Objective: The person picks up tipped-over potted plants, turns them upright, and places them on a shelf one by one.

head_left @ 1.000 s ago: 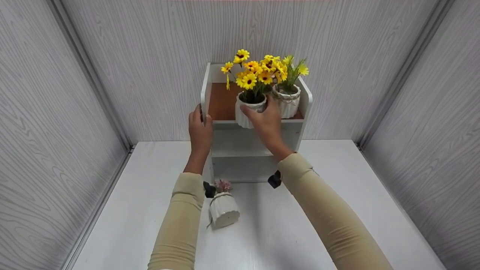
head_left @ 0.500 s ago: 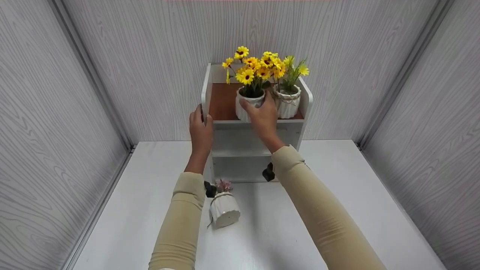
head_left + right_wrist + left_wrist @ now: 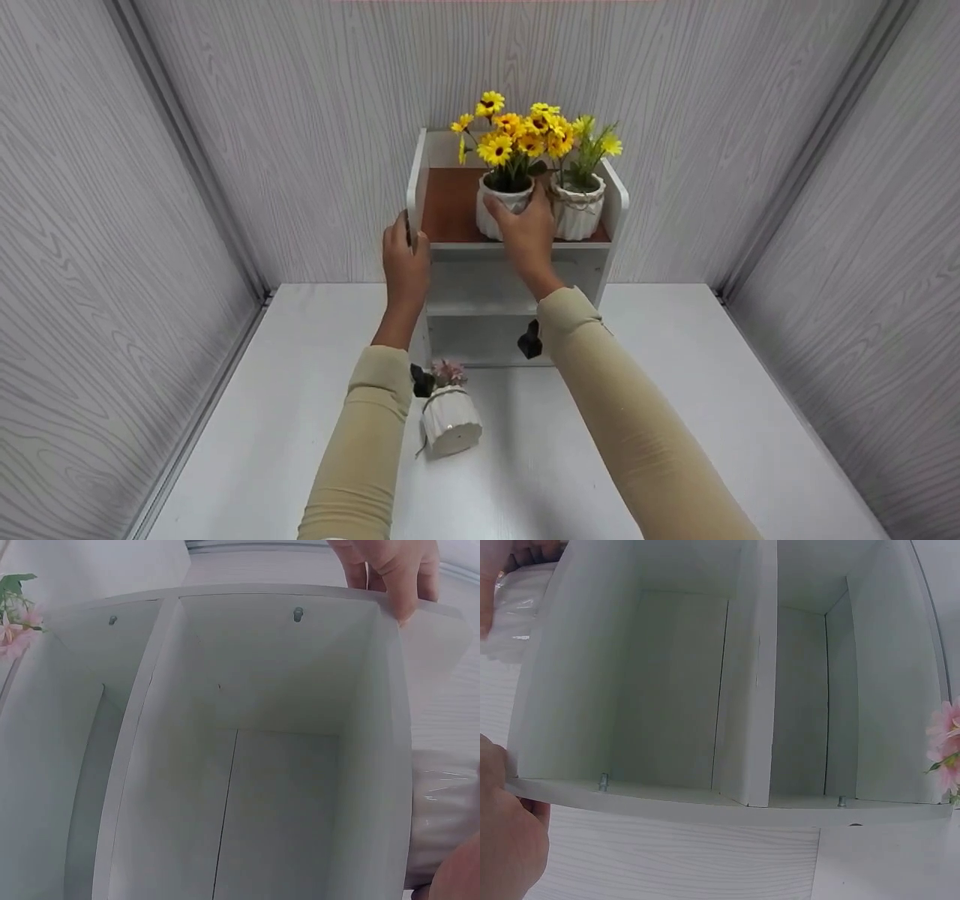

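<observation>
The right hand (image 3: 527, 234) gripped a white pot of yellow flowers (image 3: 490, 219) on top of the shelf (image 3: 466, 245), beside another flower pot (image 3: 580, 215). The left hand (image 3: 406, 260) held the shelf's side (image 3: 417, 178), and a pink-flowered pot (image 3: 452, 421) lay on the table (image 3: 536, 472).

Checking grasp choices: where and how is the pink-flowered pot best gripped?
Probably around the middle of the white pot, from above, slightly right: it lies on its side, base toward the head camera, pink flowers toward the shelf unit, left sleeve close on its other side.
</observation>
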A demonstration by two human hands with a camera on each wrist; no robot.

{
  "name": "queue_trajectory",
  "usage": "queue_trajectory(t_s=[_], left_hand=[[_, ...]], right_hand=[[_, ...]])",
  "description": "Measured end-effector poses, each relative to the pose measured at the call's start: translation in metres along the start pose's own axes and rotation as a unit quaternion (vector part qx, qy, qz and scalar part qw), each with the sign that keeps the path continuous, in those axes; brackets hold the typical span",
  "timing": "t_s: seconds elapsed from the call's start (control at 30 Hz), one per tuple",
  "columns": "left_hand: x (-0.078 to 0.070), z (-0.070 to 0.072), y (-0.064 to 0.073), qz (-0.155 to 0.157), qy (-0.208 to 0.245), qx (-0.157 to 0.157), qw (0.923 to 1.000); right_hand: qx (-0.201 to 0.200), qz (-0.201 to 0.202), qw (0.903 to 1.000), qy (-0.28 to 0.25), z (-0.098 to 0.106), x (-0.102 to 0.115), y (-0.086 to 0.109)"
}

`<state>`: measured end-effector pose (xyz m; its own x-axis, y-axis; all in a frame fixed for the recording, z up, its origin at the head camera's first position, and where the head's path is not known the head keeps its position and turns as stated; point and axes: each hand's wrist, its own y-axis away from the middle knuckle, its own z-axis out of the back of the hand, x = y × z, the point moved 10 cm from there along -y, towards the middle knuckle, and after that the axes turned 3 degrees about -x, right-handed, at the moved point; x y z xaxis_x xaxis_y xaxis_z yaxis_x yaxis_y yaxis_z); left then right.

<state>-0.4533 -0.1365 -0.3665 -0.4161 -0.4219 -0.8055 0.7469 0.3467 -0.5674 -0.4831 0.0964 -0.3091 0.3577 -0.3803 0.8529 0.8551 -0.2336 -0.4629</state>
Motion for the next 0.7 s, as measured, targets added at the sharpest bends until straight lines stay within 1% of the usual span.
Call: queue_trajectory(t_s=[0.17, 0.33, 0.5, 0.7], left_hand=[[0.002, 0.000, 0.000, 0.006, 0.008, -0.001, 0.9999], [0.003, -0.001, 0.001, 0.013, 0.008, 0.003, 0.9999], [0.001, -0.002, 0.000, 0.008, 0.007, 0.003, 0.9999], [0.002, -0.002, 0.000, 0.008, 0.003, 0.000, 1.0000]], right_hand=[[0.004, 0.005, 0.9999, -0.009, -0.002, -0.001, -0.001], [0.007, -0.007, 0.9999, -0.014, -0.001, -0.005, 0.000], [0.016, -0.016, 0.9997, -0.007, 0.002, -0.007, 0.002], [0.039, -0.027, 0.9982, 0.038, 0.006, -0.015, 0.011]])
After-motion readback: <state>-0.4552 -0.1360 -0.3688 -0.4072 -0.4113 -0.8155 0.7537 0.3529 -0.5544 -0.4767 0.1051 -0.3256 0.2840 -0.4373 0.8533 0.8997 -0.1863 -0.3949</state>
